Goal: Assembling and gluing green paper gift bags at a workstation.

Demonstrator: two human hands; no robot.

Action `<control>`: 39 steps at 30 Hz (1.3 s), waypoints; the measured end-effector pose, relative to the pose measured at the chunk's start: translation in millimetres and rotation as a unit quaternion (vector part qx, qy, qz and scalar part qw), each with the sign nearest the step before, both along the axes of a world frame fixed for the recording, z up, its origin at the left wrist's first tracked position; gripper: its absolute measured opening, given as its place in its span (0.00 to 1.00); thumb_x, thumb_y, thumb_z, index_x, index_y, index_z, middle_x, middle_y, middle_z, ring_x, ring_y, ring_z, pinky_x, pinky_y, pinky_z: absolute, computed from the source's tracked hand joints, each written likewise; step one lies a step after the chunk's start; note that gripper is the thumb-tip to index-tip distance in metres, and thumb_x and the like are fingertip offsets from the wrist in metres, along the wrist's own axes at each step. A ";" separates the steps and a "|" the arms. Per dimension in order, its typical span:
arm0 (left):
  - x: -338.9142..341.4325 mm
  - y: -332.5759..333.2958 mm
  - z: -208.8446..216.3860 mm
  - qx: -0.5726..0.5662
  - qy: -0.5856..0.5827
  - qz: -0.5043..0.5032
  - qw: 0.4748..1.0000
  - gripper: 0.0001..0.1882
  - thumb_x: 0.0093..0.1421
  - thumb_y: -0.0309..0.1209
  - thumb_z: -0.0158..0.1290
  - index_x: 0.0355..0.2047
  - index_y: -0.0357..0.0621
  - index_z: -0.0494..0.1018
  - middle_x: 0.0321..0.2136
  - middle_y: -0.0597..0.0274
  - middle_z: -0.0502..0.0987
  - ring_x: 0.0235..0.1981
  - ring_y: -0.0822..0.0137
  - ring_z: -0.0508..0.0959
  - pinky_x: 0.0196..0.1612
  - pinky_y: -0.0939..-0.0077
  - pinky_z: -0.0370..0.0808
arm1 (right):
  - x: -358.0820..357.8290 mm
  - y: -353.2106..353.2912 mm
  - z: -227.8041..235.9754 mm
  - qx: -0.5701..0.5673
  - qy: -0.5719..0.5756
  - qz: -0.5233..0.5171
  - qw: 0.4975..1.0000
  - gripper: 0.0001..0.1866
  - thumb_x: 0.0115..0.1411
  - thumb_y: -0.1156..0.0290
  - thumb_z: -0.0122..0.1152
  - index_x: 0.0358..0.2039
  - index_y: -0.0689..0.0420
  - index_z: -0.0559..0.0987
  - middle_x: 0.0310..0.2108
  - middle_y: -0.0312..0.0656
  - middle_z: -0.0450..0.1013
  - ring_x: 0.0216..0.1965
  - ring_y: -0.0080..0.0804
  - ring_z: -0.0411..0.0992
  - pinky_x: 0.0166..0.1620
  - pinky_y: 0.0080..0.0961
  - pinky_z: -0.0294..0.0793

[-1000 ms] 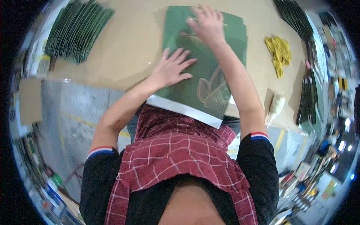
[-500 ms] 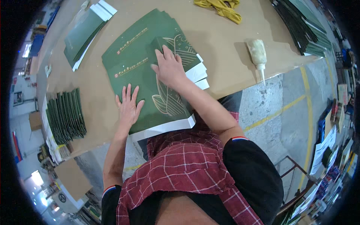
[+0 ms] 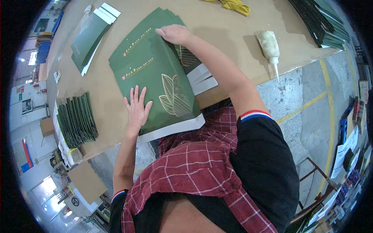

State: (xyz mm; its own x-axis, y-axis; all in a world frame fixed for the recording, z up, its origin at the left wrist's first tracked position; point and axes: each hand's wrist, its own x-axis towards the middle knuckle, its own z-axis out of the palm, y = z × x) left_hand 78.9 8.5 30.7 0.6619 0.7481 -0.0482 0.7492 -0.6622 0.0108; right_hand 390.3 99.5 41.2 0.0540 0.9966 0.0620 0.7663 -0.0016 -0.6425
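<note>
Pressing hand: the left hand (image 3: pixel 136 106) lies flat, fingers spread, on the dark green printed paper sheet (image 3: pixel 155 91).
Curled hand: the right hand (image 3: pixel 175 34) sits at the far right of the green, fingers bent inward; from here I can't tell whether they pinch an edge or just bear down.
Sheet's place: near edge of the brown tabletop (image 3: pixel 233 42), just before the red checked apron (image 3: pixel 182 167), over more green sheets with white ends (image 3: pixel 204 79).
Sheet's handling: light and flexible, I'd judge, rather smooth, and likely to crease; best held by its outer edges.
Sheet's pointing: its white border strip (image 3: pixel 173 129) faces the apron, the gold leaf drawing (image 3: pixel 175 97) beside it; the long axis seems to run away from the body, leaning left, though the far end blends into the pile.
Right-hand side: a whitish plastic nozzle bottle (image 3: pixel 269 44) lies well apart.
</note>
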 end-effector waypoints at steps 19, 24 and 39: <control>-6.6 -4.9 -7.7 0.070 -0.024 0.012 0.997 0.28 0.56 0.52 0.39 0.56 0.62 0.55 0.58 0.59 0.52 0.59 0.57 0.51 0.56 0.44 0.44 | -54.8 -0.6 -62.7 0.182 -0.191 -0.223 0.938 0.09 0.56 0.69 0.41 0.32 0.58 0.69 0.14 0.43 0.70 0.20 0.38 0.73 0.20 0.32 0.71; -8.3 -0.4 -19.4 0.112 -0.072 0.006 0.991 0.28 0.56 0.57 0.33 0.56 0.65 0.56 0.58 0.62 0.54 0.59 0.61 0.52 0.56 0.44 0.44 | -74.2 -40.9 -1.1 0.194 -0.372 -0.063 0.905 0.19 0.52 0.54 0.48 0.40 0.51 0.74 0.42 0.46 0.69 0.41 0.45 0.70 0.38 0.37 0.70; 1.0 -5.9 -29.4 0.155 -0.101 0.027 0.982 0.29 0.56 0.59 0.31 0.55 0.67 0.56 0.58 0.63 0.54 0.59 0.63 0.53 0.56 0.43 0.46 | -63.9 -202.2 -19.5 -0.054 0.227 -0.165 0.958 0.23 0.54 0.73 0.53 0.51 0.57 0.63 0.49 0.55 0.58 0.37 0.38 0.68 0.39 0.31 0.68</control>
